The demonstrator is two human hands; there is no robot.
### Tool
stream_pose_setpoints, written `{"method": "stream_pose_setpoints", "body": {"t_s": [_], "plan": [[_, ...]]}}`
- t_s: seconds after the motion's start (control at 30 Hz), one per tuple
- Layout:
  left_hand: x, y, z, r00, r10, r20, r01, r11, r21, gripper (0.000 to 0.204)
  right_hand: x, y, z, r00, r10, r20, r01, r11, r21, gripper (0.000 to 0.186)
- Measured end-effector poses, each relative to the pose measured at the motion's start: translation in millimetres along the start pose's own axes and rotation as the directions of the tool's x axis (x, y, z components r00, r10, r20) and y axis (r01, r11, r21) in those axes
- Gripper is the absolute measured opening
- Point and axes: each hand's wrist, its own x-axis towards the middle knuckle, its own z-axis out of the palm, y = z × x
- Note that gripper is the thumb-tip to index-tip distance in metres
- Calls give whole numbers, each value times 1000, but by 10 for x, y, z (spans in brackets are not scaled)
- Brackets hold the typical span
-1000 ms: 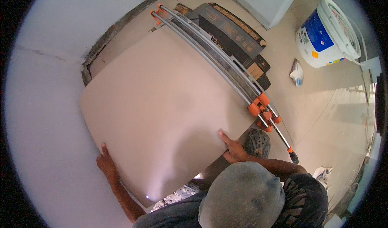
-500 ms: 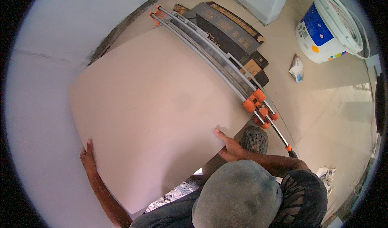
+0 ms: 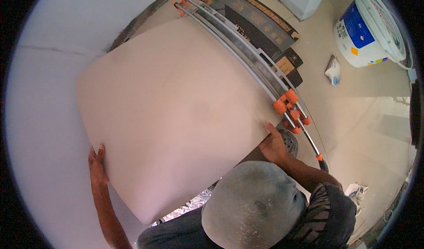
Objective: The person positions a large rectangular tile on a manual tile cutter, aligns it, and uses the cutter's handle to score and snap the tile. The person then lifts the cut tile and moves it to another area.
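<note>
Head view. Found the left hand part-curled at the outer rim of a large beige slab, one digit on the upper face, others partly hidden; firmness of hold not determinable. Found the right hand bent round the near right edge, thumb on top, fingers concealed underneath. Located the slab between both hands, stretching ahead of them. Noted a wall just outside the left hand, and a tile cutter ahead of the right, along the slab's far side; contact there not established.

Judged possible: a chipped corner, through a knock against wall or cutter; a drop, through uneven hold or slipping of the hidden fingers; an injured foot, from a fall onto the shoe just beyond the right hand.

Counted: two hands; one slab; one tile cutter; one shoe visible; one white bucket, well ahead and rightward of the right hand; one small packet between that hand and the bucket; one grey cap, nearside of the same hand. Left uncounted: overlapping cardboard beyond the cutter.
</note>
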Motion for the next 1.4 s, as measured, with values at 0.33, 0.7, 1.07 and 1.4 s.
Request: {"method": "stream_pose_setpoints", "body": {"t_s": [0.33, 0.7, 1.07, 1.4], "plan": [[-12, -33, 9, 976, 136, -172, -77, 946, 314, 58, 273, 47, 302, 991, -19, -130, 28, 997, 65, 48], [-764, 168, -718, 866, 287, -409, -12, 830, 558, 65, 657, 510, -23, 965, -69, 252, 145, 945, -295, 54], [-1461, 660, -1311, 761, 355, -544, 25, 821, 571, 67, 154, 84, 1331, 958, 190, 214, -208, 976, 67, 49], [-1301, 2040, -673, 828, 456, -326, -131, 723, 678, 71, 124, -895, 1672, 952, -77, 295, 2, 969, 247, 47]]}}
